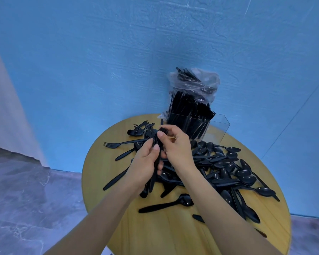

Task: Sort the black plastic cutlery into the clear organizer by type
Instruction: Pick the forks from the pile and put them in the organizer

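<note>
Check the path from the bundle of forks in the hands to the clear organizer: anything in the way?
Nothing visible does. Both the left hand and right hand grip the fork bundle above the table, and the clear organizer stands just behind it, open at the top, with only air between.

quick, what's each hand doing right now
Left hand: grips a bundle of forks.
Right hand: fingers pinch the top of the same bundle.

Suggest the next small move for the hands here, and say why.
Probably carry the bundle of forks up and stand it in the clear organizer. The left hand grips the stacked handles and the right hand pinches the tine end, so they look aligned; upright cutlery already fills the organizer's left side.
</note>
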